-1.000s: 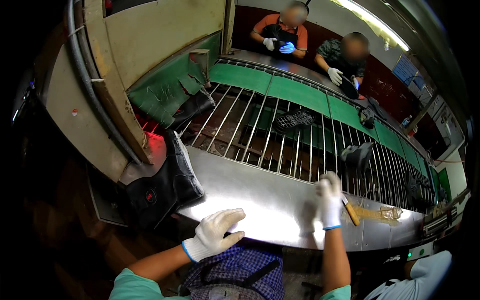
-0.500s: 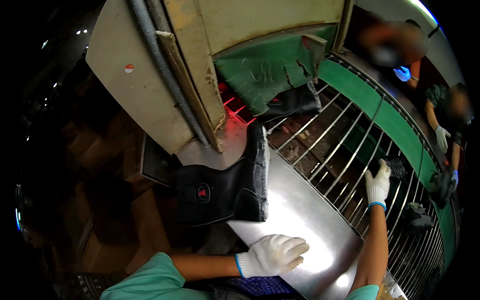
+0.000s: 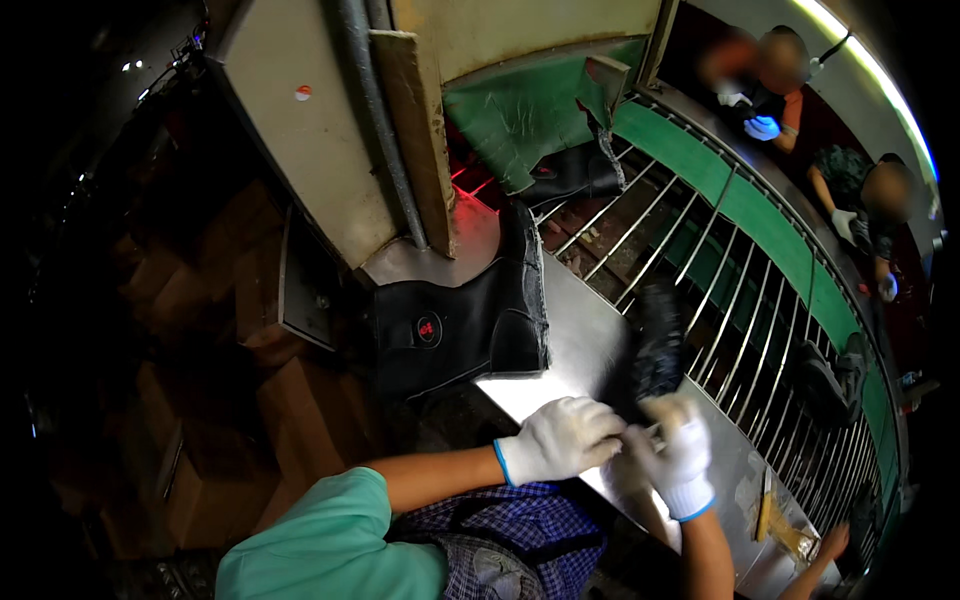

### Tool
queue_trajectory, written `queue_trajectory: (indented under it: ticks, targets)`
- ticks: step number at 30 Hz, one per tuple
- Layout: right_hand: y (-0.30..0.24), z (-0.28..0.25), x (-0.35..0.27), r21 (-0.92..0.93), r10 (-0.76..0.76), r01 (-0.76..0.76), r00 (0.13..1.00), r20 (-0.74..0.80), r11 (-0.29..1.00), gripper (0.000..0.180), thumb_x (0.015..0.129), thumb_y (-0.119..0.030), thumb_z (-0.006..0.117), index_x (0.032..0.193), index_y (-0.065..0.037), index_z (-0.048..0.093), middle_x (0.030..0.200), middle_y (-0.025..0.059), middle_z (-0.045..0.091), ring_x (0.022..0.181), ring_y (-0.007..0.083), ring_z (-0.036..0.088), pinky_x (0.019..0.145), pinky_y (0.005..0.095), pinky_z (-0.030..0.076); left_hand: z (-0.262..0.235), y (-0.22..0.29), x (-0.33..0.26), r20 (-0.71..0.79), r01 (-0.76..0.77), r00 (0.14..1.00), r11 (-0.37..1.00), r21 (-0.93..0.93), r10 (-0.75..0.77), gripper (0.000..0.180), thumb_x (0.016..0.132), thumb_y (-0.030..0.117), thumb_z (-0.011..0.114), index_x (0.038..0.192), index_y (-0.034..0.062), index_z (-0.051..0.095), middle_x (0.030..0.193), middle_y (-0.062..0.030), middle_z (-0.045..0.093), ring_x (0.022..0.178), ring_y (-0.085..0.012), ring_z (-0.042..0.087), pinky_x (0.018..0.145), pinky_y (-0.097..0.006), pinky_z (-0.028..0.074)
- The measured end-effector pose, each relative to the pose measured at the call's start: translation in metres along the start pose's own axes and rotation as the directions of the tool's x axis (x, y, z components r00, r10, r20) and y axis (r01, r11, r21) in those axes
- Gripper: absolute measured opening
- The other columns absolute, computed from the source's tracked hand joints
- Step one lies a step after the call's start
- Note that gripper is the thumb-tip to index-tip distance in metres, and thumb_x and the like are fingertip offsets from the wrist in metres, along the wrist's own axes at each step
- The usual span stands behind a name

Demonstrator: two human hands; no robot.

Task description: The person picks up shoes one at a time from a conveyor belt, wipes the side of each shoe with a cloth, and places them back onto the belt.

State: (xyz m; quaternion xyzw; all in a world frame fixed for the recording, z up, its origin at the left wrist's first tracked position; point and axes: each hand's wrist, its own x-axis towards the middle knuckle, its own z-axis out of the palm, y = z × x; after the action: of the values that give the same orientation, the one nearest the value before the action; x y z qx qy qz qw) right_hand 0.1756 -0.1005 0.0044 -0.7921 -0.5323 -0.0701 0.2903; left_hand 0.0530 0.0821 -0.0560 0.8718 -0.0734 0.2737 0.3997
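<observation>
My two white-gloved hands meet over the front edge of the shiny metal table [image 3: 580, 350]. My right hand [image 3: 678, 455] has its fingers curled at the lower end of a blurred black boot [image 3: 655, 340] that stands up from the table's edge by the rollers. My left hand [image 3: 560, 440] is pressed against the right one, fingers bent toward it. What lies between them is too blurred to make out. A tall black rubber boot [image 3: 460, 320] with a red mark lies on its side at the table's left end.
A roller conveyor [image 3: 700, 260] with a green belt [image 3: 760, 215] runs to the right and carries more black boots [image 3: 830, 375]. One boot [image 3: 575, 170] sits under a green flap [image 3: 520, 120]. Two gloved co-workers [image 3: 760, 90] stand across it. Cardboard boxes [image 3: 200, 320] lie at the left.
My right hand has come back from the rollers to the table's front edge, with a black boot now above it. My left hand moved right to meet it.
</observation>
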Motion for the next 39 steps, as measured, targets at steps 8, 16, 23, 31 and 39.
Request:
queue_trajectory:
  ticks: [8,16,23,31,39]
  targets:
    - [-0.079,-0.013,-0.047,0.357,0.139,-0.135,0.990,0.016,0.924,0.032,0.087,0.002,0.083,0.115,-0.006,0.070,0.107,0.0134,0.072,0.086,0.0269,0.074,0.073,0.0371,0.061,-0.088,0.016,-0.138,0.316,0.749,0.608,0.395,-0.531,-0.728,0.034,0.107,0.031,0.073,0.122,0.0016,0.075,0.112,-0.0096,0.080,0.092,-0.0146,0.075,0.081,-0.030,0.063]
    - [-0.118,0.000,-0.067,0.433,0.138,-0.172,0.985,0.108,0.885,0.025,0.092,-0.006,0.080,0.116,-0.003,0.075,0.114,0.0139,0.074,0.105,0.0281,0.073,0.092,0.0387,0.058,-0.114,-0.092,-0.127,0.345,0.282,0.506,-0.227,-0.932,-0.791,0.061,0.105,0.062,0.066,0.107,0.0012,0.069,0.091,-0.0120,0.075,0.073,-0.0201,0.072,0.061,-0.030,0.058]
    - [-0.118,0.004,-0.109,0.489,0.357,-0.435,0.900,0.249,0.756,0.023,0.097,-0.011,0.076,0.119,-0.002,0.075,0.117,0.0159,0.075,0.109,0.0300,0.073,0.099,0.0389,0.058,-0.148,-0.023,-0.042,-0.293,0.471,0.640,0.664,-0.581,-0.710,0.035,0.106,0.041,0.072,0.099,0.0064,0.075,0.079,-0.0023,0.070,0.054,-0.0112,0.060,0.048,-0.027,0.045]
    - [-0.139,0.030,-0.132,0.791,0.469,-0.576,0.768,0.436,0.206,0.038,0.113,-0.021,0.057,0.138,0.006,0.065,0.125,0.0186,0.074,0.103,0.0263,0.076,0.090,0.0353,0.063,-0.201,0.078,0.051,-0.035,0.422,0.658,0.406,-0.811,-0.752,0.033,0.106,0.039,0.064,0.094,0.0095,0.071,0.060,-0.0002,0.054,0.044,-0.0097,0.046,0.042,-0.029,0.036]
    - [-0.140,0.017,-0.085,0.916,0.427,-0.203,0.835,0.347,-0.347,0.089,0.113,-0.071,0.025,0.164,0.000,0.041,0.157,0.0203,0.057,0.145,0.0339,0.056,0.117,0.0496,0.051,-0.139,0.150,0.029,-0.197,-0.413,0.899,0.906,-0.090,0.391,0.025,0.091,0.024,0.077,0.105,0.0031,0.077,0.079,-0.0100,0.073,0.067,-0.0246,0.072,0.061,-0.034,0.057]
